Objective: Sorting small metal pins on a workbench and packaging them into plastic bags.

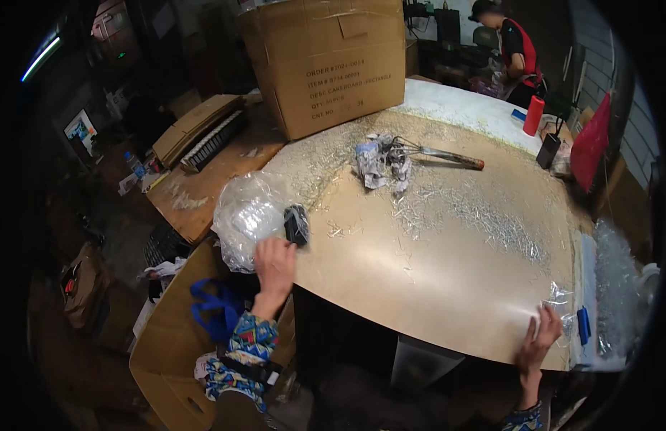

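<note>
My left hand (274,267) is at the table's left front edge, its fingers bent and pressed together over the edge of a clear plastic bag (250,215) of shiny pieces. A small black object (297,224), seemingly wrapped in clear plastic, lies just beyond its fingertips. At the right front, my right hand (540,336) rests low over the table (419,287) with its fingers apart and nothing visible in them. Close to its fingertips lies a little clump of shiny bits (559,294). Many thin silvery metal pieces (491,223) are strewn across the tabletop.
Crumpled paper (379,164) and a wire-ended tool with a handle (448,156) lie mid-table. Behind stands a large cardboard box (333,65). A red cylinder (534,115) and black device (550,149) stand far right. An open carton (167,345) is at lower left. Another person (516,54) works behind.
</note>
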